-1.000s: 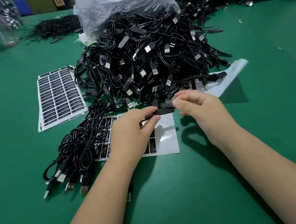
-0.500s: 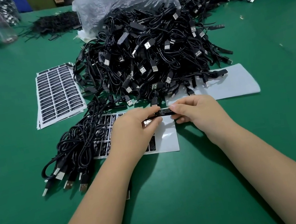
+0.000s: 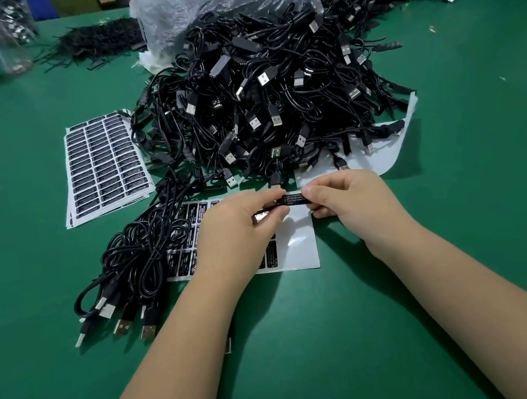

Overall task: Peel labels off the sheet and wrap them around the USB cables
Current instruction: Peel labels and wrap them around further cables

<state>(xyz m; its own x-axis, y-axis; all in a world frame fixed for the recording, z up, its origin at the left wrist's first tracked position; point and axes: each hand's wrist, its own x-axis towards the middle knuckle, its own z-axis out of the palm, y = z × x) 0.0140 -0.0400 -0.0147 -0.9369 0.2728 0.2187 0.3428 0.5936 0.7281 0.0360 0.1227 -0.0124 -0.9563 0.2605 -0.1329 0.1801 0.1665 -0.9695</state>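
- Both hands pinch one black label [image 3: 296, 199]: left hand [image 3: 239, 227] on its left end, right hand [image 3: 348, 201] on its right end, above the half-used label sheet [image 3: 300, 245].
- Since a second ago the label turned face up, text now readable.
- Wrapping on the cable seems almost finished; the cable itself is hidden.

The left hand [image 3: 233, 235] hides much of the label sheet [image 3: 301, 248].

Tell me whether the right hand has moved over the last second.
Yes: the right hand sank toward the label sheet, near its upper right corner, pinching the label.
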